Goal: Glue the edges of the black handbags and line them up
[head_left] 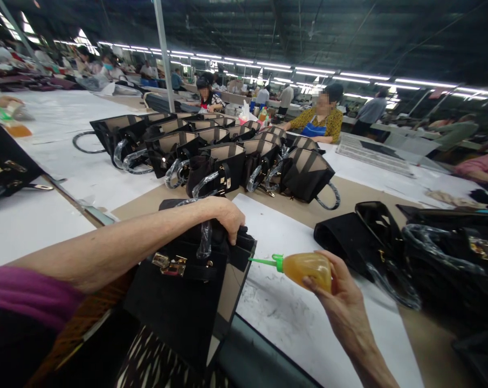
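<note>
A black handbag (183,310) with gold clasp hardware and plastic-wrapped handles is tilted at the table's near edge, over my lap. My left hand (228,215) reaches across it, its fingers closed over the bag's top edge; the fingertips are partly hidden. My right hand (343,293) is wrapped round a squeeze bottle (308,270) of amber liquid with a green cap and a long thin green nozzle. The bottle lies sideways, and its nozzle tip is at the bag's beige-and-black side edge. Whether the tip touches cannot be made out.
Several black handbags (223,161) stand grouped on the table ahead. More black bags (361,242) lie at the right, and another bag (9,161) is at the left. A person in a yellow top (332,126) sits across the table. A metal post (165,59) rises behind.
</note>
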`<state>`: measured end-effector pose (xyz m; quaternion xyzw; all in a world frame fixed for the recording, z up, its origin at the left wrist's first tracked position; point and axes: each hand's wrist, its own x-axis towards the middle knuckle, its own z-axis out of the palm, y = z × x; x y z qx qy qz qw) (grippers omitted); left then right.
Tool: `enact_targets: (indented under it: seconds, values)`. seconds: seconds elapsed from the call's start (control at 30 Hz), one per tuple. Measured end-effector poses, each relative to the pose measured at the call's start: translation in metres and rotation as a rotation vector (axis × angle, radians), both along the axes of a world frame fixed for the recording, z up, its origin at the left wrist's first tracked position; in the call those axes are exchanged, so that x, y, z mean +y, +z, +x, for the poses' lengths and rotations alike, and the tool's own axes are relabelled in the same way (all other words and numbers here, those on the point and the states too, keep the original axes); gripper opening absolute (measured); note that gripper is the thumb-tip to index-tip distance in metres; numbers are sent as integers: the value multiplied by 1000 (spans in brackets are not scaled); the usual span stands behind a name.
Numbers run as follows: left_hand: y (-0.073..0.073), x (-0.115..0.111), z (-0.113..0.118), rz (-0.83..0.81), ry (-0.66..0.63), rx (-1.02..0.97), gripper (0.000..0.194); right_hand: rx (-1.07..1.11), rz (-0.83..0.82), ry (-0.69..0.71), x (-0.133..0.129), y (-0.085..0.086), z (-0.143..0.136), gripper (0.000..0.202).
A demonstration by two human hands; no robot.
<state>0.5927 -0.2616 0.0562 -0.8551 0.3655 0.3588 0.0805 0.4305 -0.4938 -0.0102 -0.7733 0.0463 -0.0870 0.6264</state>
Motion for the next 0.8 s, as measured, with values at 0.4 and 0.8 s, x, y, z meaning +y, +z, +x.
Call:
enact_targets:
  seconds: [0.4,0.8]
  values:
    - [10,-1,-8,20,-11,-14,46,41,-87,57,1,-2,-8,52]
    - [12,-2,-11,12,-40,11,44,102,-204,134,1,-13,-33,54]
